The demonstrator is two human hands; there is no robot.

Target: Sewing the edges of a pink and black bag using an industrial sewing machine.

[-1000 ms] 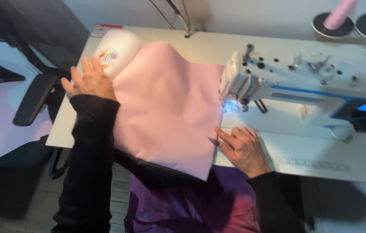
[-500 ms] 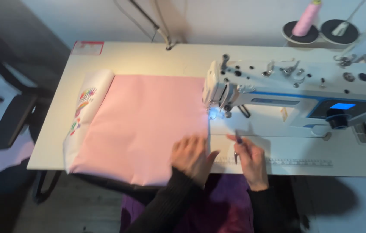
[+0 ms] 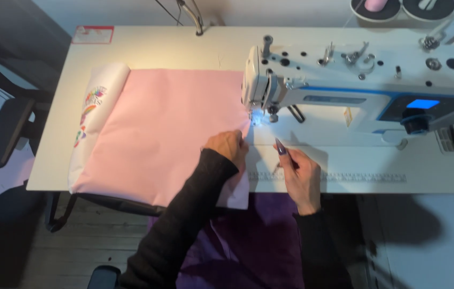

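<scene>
Fingers too near the needle, I judge: left hand (image 3: 228, 148) presses flat, ungripped, on pink fabric (image 3: 168, 128) lying by the sewing machine (image 3: 344, 88) foot; right hand (image 3: 299, 174) pinches a small tool.

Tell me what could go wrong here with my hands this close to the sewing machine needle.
Your left hand presses the pink fabric just beside the lit needle area of the sewing machine, so a fingertip could slide under if the fabric feeds suddenly. Your right hand rests apart on the table, leaving one hand to guide, so the edge could drift. The fabric's near edge hangs over the table and may drag the seam crooked.
</scene>
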